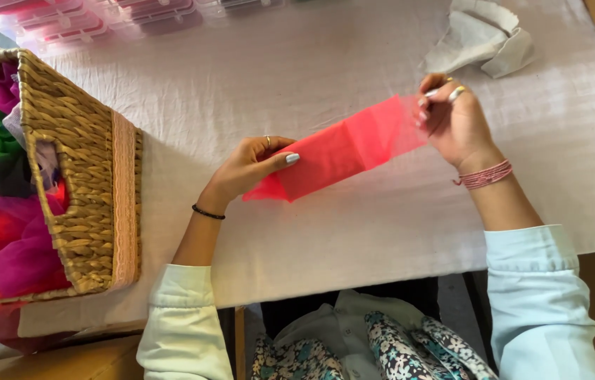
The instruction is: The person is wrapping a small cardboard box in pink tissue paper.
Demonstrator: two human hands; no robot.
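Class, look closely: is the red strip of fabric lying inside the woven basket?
No, the red strip is stretched between the left hand and right hand, apart from the woven basket.

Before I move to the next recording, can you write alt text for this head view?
Two hands stretch a sheer red mesh fabric strip over a white cloth-covered table, the left hand and right hand pinching opposite ends. A woven straw basket of colourful fabric sits at left.
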